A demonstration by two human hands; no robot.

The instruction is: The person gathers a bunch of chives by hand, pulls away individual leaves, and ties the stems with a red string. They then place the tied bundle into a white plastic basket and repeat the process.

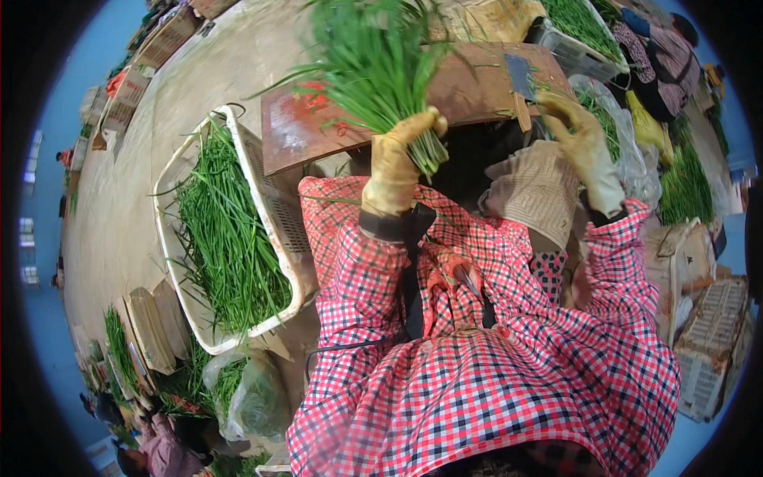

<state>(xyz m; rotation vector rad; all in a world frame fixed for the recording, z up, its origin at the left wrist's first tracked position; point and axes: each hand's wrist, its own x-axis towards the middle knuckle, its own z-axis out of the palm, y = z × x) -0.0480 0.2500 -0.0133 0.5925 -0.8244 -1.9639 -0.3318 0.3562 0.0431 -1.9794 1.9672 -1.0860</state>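
Note:
A bunch of long green chives point(373, 75) is gripped near its pale stem ends by my gloved left hand point(395, 159). The leaves fan up and away over a low brown wooden board point(477, 87) and are slightly blurred. My right hand point(584, 147), in a cream glove, is raised at the board's right end with fingers apart and nothing in it. Beside it on the board lie a blue patch point(520, 75) and a small wooden piece point(522, 112). Red ties point(314, 94) lie near the board's left part, partly behind the leaves.
A white plastic crate point(230, 342) full of loose chives point(226, 230) stands to my left. Below it is a clear bag of greens point(253, 397). Another crate point(576, 48) with chives is at the far right, near a seated person point(664, 63). Stacked crates point(707, 346) stand at right.

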